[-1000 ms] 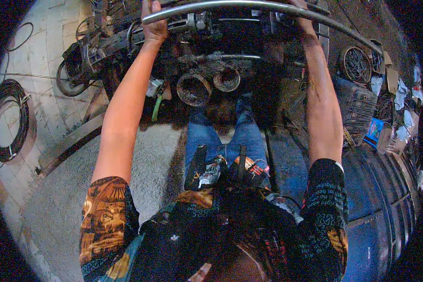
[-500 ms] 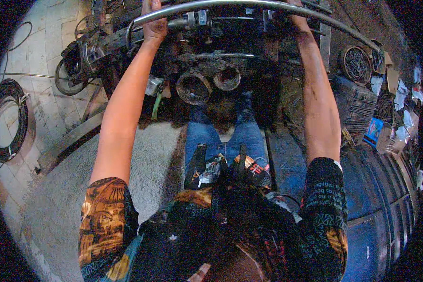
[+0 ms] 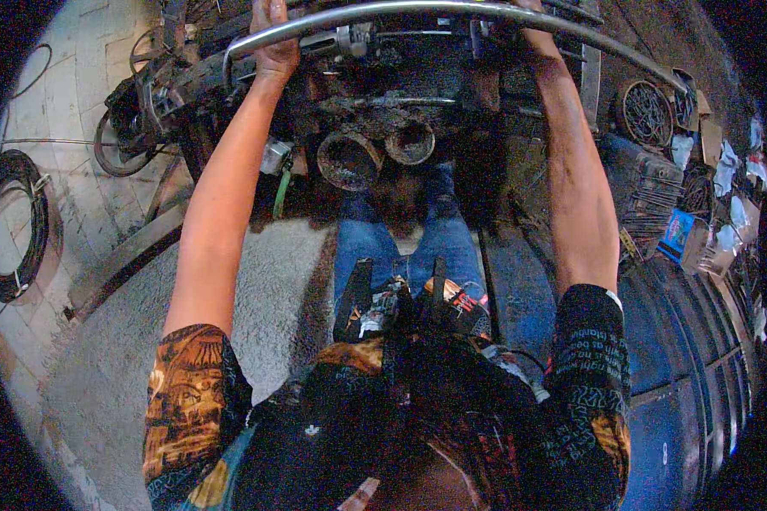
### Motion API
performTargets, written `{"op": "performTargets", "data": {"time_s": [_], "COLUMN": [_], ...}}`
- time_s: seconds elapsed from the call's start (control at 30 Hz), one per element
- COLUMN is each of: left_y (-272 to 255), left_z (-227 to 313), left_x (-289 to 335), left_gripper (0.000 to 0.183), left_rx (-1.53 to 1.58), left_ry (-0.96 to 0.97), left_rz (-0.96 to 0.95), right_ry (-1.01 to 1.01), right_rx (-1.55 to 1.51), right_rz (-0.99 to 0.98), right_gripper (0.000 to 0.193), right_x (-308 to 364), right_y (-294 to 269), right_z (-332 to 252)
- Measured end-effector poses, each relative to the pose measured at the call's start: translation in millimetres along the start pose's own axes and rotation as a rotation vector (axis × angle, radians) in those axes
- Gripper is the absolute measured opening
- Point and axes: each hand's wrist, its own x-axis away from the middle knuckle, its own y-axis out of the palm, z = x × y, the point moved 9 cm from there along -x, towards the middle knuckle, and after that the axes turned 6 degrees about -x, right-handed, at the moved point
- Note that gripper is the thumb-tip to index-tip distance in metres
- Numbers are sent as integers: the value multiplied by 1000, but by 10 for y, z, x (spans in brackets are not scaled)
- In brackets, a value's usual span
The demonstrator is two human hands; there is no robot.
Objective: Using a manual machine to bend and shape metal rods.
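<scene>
Both my arms stretch forward to a dark, greasy machine frame at the top of the head view. A curved metal tube arches across in front of it. My left hand is at the machine's left part, behind the tube; its fingers run up to the picture's top edge, and their grip is hidden. On the right side, my right hand also reaches past the tube, which covers most of it. Whether either hand holds something does not show. Two round, dirty cups sit low on the machine, above my knees.
Black cable lies in a coil on the tiled floor at left. At right are a round basket of wire pieces, stacked metal rods, a blue box and a large blue drum-like surface. A grey angled bar lies left of me.
The view has shifted very slightly. My left hand sits a touch further left and higher in the picture; the right hand is nearly unchanged.
</scene>
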Motion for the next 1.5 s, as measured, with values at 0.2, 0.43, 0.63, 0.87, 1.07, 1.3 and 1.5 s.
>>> {"op": "performTargets", "data": {"time_s": [0.2,0.43,0.63,0.87,1.07,1.3,1.5], "left_y": [-54,-204,-160,-136,-166,-178,-196], "left_z": [113,-26,24,98,182,205,332], "left_x": [57,133,154,66,-6,-108,-149], "left_gripper": [48,48,48,49,49,49,49], "left_rx": [72,139,182,225,266,304,346], "left_ry": [-32,-64,-100,-127,-140,-159,-176], "left_rz": [-23,-62,-79,-93,-97,-103,-116], "right_ry": [53,-441,-166,-191,-589,-520,-377], "right_rx": [31,805,335,493,992,920,635], "right_rz": [58,9,-11,32,3,75,146], "right_gripper": [22,20,28,30,26,18,23], "right_x": [86,242,217,210,298,249,217], "right_y": [-20,205,25,13,187,93,-9], "right_z": [11,-356,-231,-265,-413,-388,-358]}}
